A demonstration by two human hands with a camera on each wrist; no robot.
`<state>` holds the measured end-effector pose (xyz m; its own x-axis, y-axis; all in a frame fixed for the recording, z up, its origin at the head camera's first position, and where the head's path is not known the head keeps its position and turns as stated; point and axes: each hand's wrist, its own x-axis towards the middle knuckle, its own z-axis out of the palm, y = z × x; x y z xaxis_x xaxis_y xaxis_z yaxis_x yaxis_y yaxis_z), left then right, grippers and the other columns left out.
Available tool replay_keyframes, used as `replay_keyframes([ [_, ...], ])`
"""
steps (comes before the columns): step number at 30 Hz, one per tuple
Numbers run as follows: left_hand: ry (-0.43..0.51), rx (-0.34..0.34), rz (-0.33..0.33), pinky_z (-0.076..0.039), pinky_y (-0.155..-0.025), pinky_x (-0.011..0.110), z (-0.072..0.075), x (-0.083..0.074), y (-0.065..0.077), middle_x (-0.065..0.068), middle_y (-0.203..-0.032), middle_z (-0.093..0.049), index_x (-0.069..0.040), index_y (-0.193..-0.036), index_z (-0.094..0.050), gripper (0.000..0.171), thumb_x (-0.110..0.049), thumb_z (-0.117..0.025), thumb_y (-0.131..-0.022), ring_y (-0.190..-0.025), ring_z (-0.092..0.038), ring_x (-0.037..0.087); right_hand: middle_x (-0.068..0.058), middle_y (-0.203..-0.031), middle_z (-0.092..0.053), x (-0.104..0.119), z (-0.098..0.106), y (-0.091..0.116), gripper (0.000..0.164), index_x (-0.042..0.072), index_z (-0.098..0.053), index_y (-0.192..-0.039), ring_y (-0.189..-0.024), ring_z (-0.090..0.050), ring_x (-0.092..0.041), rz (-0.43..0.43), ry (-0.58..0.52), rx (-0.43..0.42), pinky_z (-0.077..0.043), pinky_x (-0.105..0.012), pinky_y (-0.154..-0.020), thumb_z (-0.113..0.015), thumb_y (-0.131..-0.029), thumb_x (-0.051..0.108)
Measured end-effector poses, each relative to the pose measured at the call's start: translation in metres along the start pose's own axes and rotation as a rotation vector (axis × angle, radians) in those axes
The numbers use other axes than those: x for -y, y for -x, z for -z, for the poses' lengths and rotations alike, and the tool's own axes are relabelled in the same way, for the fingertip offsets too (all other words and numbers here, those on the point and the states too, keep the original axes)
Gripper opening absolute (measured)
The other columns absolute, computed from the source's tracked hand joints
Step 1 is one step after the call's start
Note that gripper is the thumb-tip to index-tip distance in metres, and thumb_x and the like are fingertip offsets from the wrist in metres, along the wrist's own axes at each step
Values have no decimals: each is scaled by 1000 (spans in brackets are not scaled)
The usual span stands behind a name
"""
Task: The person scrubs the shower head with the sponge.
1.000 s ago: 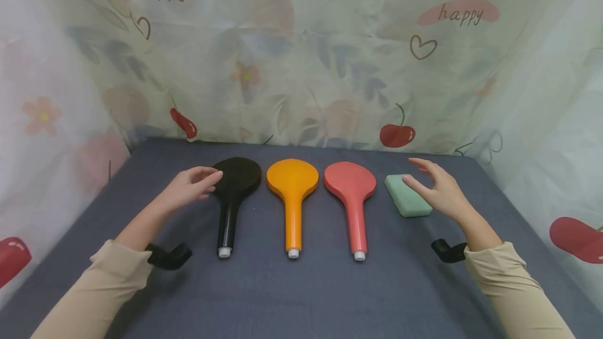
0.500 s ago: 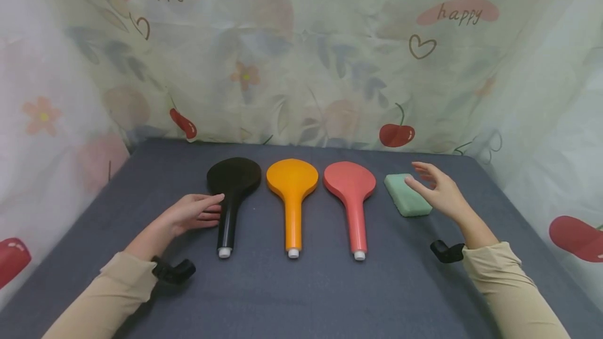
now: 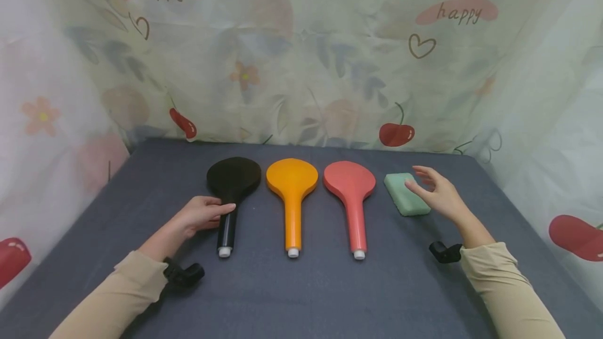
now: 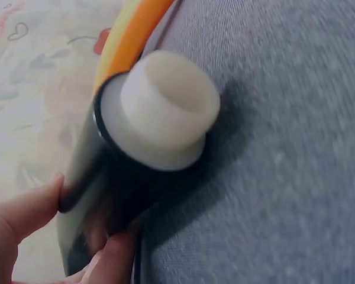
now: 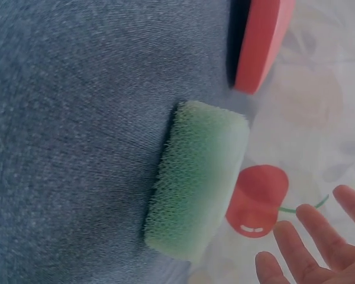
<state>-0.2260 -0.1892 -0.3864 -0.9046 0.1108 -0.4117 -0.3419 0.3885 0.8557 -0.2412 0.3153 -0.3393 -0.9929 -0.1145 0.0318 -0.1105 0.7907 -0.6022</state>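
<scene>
Three handheld shower heads with round heads and white hollow ends lie in a row: one black, one orange, one coral red. My left hand grips the black one's handle just below its head, with the thumb across the top. In the left wrist view, the thumb and fingers press opposite sides of the handle, its white end toward the camera. My right hand hovers by the green sponge, its fingers spread and holding nothing. The right wrist view shows the sponge apart from the fingertips.
A dark grey-blue cloth covers the table. Behind it and at both sides hang printed curtains with cherries, hearts and the word "happy". Each wrist carries a black mount at the sleeve's edge.
My left hand has come down from beside the black shower head's round part and now grips its handle. My right hand has shifted only slightly. The shower heads and sponge lie where they were.
</scene>
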Motion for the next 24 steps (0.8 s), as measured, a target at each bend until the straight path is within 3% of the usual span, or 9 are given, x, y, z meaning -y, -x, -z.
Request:
replay_keyframes([
  [7, 4, -36, -16, -43, -103, 45, -6, -7, 3, 32, -146, -28, 13, -142, -18, 83, -34, -61, -89, -130, -40, 41, -30, -145, -31, -9, -4, -5, 74, 4, -27, -145, -130, -33, -49, -16, 46, 24, -35, -62, -100, -52, -91, 49],
  [17, 11, -73, -117, -44, -101, 45, -16, -26, 17, 31, -147, -29, 11, -144, -15, 85, -32, -63, -89, -128, -44, 39, -36, -140, -30, -17, -13, -13, 78, -6, -27, -141, -129, -26, -52, -7, 155, 70, -29, -65, -101, -60, -88, 40],
  [24, -3, -81, -191, -48, -96, 43, -26, -38, 27, 28, -140, -41, 8, -141, -27, 75, -30, -65, -88, -119, -53, 35, -39, -139, -29, -19, -19, -16, 85, -7, -25, -142, -127, -25, -53, -28, 184, 113, -32, -65, -98, -65, -84, 40],
])
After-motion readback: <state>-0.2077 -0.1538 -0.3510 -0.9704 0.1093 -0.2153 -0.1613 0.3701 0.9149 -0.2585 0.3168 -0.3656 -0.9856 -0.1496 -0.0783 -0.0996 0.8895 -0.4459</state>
